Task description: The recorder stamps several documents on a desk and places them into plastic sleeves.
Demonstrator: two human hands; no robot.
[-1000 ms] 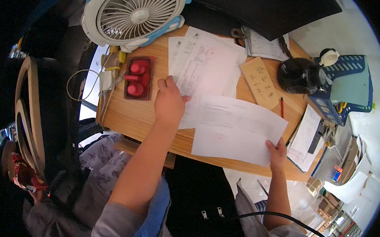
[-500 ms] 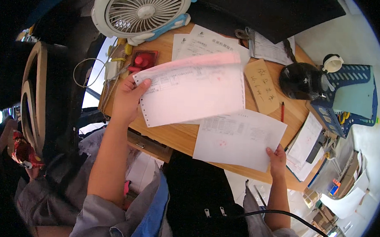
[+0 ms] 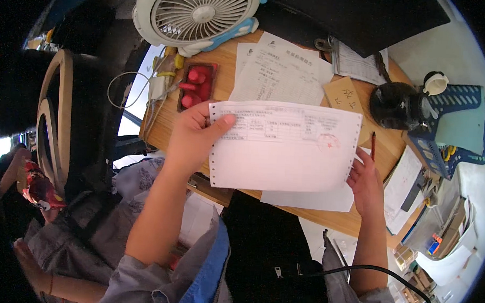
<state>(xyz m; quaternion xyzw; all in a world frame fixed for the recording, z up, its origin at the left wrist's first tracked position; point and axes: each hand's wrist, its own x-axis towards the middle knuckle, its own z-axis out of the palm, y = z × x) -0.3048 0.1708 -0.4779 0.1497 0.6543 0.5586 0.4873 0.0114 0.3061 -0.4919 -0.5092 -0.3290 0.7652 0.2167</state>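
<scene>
Well, left hand (image 3: 194, 138): we pinch the punched sheet (image 3: 285, 167) near its far left corner, thumb on top.
Right hand (image 3: 368, 187): our fingers bend at the sheet's right edge; we cannot tell whether they pinch it or only touch.
Punched sheet: held above the near side of the wooden desk (image 3: 159, 130), between our hands, with print along its far half and a round red stamp at right.
Under it: we see a white paper (image 3: 316, 202), partly covered.
Just right: a red pen (image 3: 373, 145), beyond our right hand.
Farther out: printed papers (image 3: 278, 72), a brown envelope (image 3: 343, 93) to their right, a red tray (image 3: 206, 93) to their left.
Far side: a white-and-blue fan (image 3: 203, 14) at left, a dark jar (image 3: 393, 105) at right.
</scene>
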